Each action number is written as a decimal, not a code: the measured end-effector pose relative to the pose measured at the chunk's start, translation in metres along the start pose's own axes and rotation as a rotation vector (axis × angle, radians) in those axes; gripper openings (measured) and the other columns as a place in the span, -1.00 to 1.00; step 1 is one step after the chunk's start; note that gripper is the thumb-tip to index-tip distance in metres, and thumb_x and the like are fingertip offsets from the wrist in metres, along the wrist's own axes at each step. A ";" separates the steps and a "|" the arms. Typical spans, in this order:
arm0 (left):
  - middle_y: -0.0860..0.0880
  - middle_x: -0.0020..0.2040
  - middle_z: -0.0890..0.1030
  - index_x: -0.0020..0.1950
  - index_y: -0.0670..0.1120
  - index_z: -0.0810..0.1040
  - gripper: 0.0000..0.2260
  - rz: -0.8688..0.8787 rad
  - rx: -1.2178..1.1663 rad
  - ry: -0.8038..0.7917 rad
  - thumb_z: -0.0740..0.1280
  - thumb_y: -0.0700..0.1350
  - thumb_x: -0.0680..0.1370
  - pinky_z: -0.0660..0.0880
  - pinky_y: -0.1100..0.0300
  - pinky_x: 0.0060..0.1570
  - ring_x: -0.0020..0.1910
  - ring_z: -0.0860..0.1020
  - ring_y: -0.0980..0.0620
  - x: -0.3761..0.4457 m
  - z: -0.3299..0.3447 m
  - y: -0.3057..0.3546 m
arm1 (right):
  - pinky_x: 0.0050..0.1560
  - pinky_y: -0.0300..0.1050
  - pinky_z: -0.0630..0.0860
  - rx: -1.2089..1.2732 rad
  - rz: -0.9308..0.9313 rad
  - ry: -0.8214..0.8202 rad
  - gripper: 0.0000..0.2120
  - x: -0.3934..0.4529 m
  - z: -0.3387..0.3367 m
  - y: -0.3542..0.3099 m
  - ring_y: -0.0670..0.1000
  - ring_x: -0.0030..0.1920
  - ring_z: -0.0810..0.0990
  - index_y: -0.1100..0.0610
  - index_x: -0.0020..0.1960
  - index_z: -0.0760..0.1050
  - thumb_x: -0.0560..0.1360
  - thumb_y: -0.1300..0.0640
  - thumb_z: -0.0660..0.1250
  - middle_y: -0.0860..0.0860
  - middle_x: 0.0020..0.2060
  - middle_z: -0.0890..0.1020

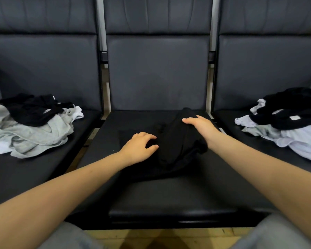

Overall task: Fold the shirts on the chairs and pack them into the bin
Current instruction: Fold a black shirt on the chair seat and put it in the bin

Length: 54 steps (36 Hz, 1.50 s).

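Observation:
A black shirt (176, 150) lies bunched on the seat of the middle chair (169, 198). My left hand (138, 148) rests on its left part, fingers curled and pinching the fabric. My right hand (199, 125) grips a raised fold of the same shirt near the seat's back right. No bin is in view.
The left chair (25, 177) holds a pile of grey, white and black shirts (29, 126). The right chair (258, 141) holds another pile of black, white and grey shirts (291, 123). Tall dark backrests stand behind. A wooden floor (151, 238) and my grey-clad knees lie below.

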<state>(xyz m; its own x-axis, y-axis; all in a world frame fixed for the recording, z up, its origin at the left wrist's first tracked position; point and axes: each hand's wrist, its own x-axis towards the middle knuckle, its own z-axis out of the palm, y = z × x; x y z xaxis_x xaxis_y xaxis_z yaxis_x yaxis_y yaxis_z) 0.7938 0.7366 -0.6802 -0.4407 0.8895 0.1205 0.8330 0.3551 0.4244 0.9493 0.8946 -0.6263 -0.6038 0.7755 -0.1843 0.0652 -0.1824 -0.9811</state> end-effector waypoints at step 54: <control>-0.01 0.27 0.41 0.29 -0.03 0.50 -0.66 -0.111 -0.200 0.482 0.30 -0.17 0.51 0.22 0.27 0.22 0.33 0.31 -0.02 -0.017 -0.034 -0.041 | 0.07 -0.02 0.50 -0.983 -0.421 -0.454 -0.73 -0.003 0.025 0.022 0.04 0.04 0.58 0.04 0.06 0.45 0.48 0.36 0.21 0.02 0.06 0.63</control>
<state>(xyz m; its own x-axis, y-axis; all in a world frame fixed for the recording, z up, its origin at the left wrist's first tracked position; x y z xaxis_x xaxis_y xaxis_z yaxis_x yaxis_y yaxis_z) 0.7558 0.6977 -0.6693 -0.6653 0.6004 0.4437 0.7135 0.3362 0.6148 0.9324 0.8732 -0.6455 -0.9409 0.3387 0.0104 0.2597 0.7406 -0.6197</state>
